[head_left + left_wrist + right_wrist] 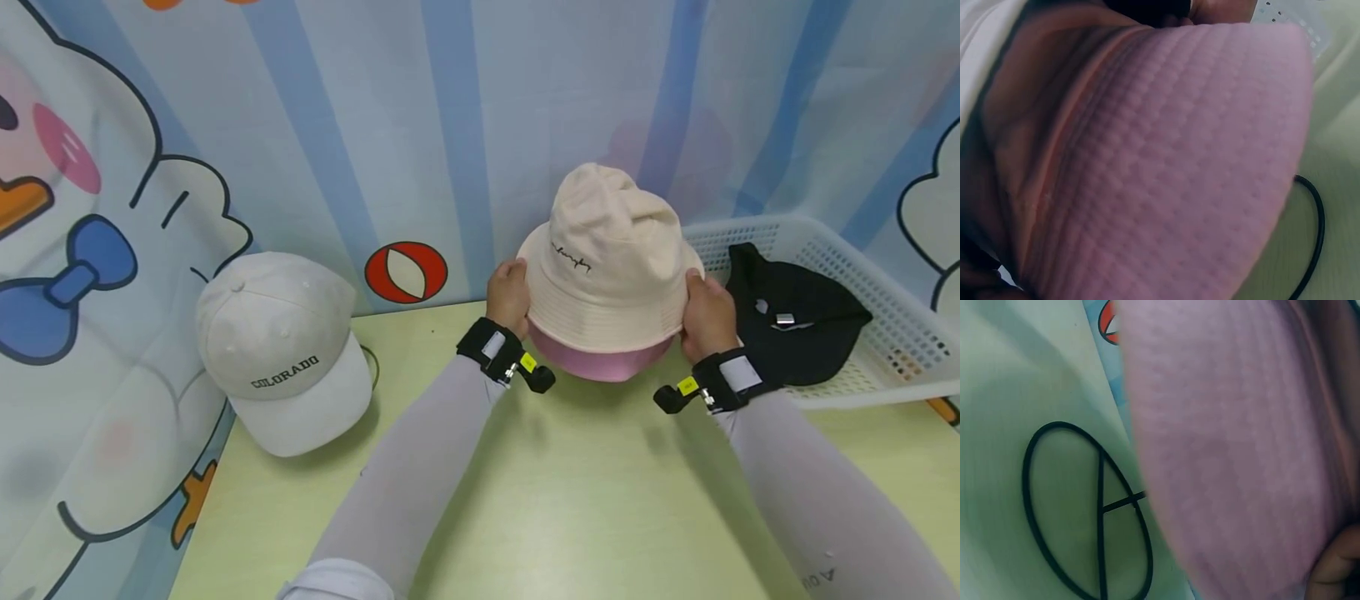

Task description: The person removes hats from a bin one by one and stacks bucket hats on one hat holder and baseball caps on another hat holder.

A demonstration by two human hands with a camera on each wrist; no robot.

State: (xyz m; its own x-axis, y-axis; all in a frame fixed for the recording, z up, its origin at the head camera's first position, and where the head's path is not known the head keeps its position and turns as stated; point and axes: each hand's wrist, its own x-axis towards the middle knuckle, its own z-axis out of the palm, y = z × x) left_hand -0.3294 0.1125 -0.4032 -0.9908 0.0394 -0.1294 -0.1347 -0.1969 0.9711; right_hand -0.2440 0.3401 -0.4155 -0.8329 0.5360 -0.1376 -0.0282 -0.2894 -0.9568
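A cream bucket hat (618,258) with small dark script on its front is held up over the table's back edge. Its pink quilted underside (1197,156) fills much of both wrist views. My left hand (510,297) grips the brim on the left, and my right hand (709,315) grips it on the right; in the right wrist view some fingers (1335,565) show at the brim's edge. Close to the hat in the right wrist view is a black wire ring with crossbars (1101,487). What bears the hat from inside, if anything, is hidden.
A white cap (277,350) lettered COLORADO stands at the left, with a thin wire loop (372,367) beside it. At the right, a white plastic basket (918,337) holds a black hat (795,317). A printed cloth (517,100) hangs behind the pale table (570,500).
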